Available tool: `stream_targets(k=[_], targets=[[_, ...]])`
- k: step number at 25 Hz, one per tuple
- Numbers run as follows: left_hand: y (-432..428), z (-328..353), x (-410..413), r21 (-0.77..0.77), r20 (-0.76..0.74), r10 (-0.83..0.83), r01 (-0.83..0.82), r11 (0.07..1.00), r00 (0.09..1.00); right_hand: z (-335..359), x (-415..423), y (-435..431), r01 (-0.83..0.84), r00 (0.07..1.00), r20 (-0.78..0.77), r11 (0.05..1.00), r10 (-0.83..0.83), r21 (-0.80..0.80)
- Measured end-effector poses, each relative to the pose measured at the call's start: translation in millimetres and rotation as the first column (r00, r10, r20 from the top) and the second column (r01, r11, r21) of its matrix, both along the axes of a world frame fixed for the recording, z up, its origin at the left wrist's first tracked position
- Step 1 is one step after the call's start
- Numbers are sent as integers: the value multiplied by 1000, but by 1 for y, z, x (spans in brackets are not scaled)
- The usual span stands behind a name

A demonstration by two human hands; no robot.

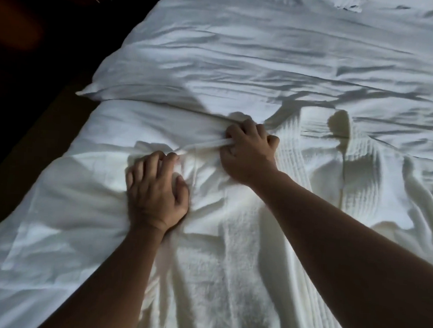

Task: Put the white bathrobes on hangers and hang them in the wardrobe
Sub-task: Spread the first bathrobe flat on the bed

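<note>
A bed (pixel 44 230) with rumpled white sheets fills the dim room, and a white bathrobe (pixel 230 265) lies spread on it, its fluffy terry cloth closest to the camera and running up between two bare forearms. On the robe's left side, the left hand (pixel 156 188) presses down with its fingers curled into a bunch of the white cloth, so its grip is clamped on the fabric. From that bunch a narrow strip (pixel 201 145) of white cloth stretches taut up and to the right; whether it is a belt or a folded edge cannot be told. The right hand (pixel 248 150), a little farther up the bed, has its fingers and thumb closed round the other end of that strip, its grip tight. Just right of this hand the robe shows a ribbed weave, with a raised fold above it. Beyond the hands a creased white pillow (pixel 165 68) lies across the bed, touching the robe's upper edge. Dark floor (pixel 25 103) borders the bed on the left.
</note>
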State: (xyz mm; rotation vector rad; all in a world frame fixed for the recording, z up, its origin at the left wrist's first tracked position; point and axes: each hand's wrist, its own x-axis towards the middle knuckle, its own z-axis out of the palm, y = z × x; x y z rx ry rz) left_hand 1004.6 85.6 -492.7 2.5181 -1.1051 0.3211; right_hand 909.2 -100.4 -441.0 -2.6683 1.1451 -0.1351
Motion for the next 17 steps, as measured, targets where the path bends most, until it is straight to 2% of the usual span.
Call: stream_targets(k=[3,5,9,11,14,15,17], targets=[[-1,0,3,15,-25,13,-12,1000,1000,0,27,12,138,986,-91,990,-140,-22],[0,0,3,15,-35,14,-14,1000,999,-6,41,33,237,971,-28,971,-236,39],[1,3,1,1,-31,-22,22,1000,999,-35,37,44,250,968,60,960,-244,-125],[1,7,5,-12,-54,-15,15,1000,998,-39,43,40,264,964,52,955,-259,-138],[5,21,-1,-135,-110,-106,91,987,988,-47,47,41,266,964,27,950,-265,-167],[6,27,5,-155,-144,-97,74,985,985,-50,48,39,273,962,41,946,-270,-174],[17,40,41,-86,-199,9,-27,996,980,-53,48,34,293,956,81,942,-283,-166]])
